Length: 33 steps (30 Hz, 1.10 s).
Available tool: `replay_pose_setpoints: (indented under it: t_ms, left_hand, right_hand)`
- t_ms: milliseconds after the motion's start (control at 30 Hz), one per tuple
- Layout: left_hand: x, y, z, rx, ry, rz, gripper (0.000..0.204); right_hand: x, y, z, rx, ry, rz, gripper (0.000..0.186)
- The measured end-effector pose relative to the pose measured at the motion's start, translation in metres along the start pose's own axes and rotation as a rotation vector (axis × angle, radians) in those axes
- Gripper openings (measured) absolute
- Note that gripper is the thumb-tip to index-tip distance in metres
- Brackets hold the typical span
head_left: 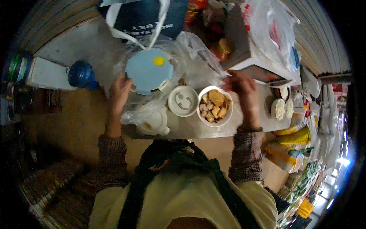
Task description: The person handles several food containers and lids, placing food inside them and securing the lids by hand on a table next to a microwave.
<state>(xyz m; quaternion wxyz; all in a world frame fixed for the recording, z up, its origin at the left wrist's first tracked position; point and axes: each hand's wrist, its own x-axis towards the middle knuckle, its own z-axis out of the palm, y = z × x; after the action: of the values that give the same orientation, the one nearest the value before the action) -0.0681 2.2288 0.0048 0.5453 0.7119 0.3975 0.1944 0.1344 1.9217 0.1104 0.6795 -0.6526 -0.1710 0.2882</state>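
My left hand (121, 89) grips the left edge of a round container with a light blue lid (146, 70) that bears a yellow dot. Clear plastic bag (204, 57) film lies around this container and stretches right to the fingertips of my right hand (246, 89), which are closed on its edge, somewhat blurred. Just below that hand stands a white bowl (202, 117) of browned chunks of food (215, 105). Between bowl and blue lid sits a round white lid (183, 100) with a raised centre. Nearer me is a pale container (156, 124), partly under plastic film.
A dark bag with white handles (143, 19) stands at the back. Back right is a white box-shaped appliance (251, 57) with a plastic bag (272, 26) on top. Bowls of white food (280, 110) sit at right. A blue water bottle (82, 74) is at left.
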Motion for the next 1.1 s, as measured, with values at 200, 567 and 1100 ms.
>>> replay_pose_setpoints:
  t_ms: [200,567,1100]
  left_hand:
    - [-0.134,0.050,0.053,-0.030,-0.485,0.118,0.024]
    - [-0.184,-0.034,0.253,-0.445,-0.472,-0.464,0.056]
    - [-0.196,-0.029,0.305,-0.256,-0.690,-0.442,0.056]
  right_hand:
    - [-0.107,0.146,-0.161,-0.124,0.550,0.433,0.024]
    - [-0.041,0.208,-0.143,0.332,0.054,0.339,0.049]
    - [-0.069,0.196,-0.193,0.419,0.210,0.097,0.043]
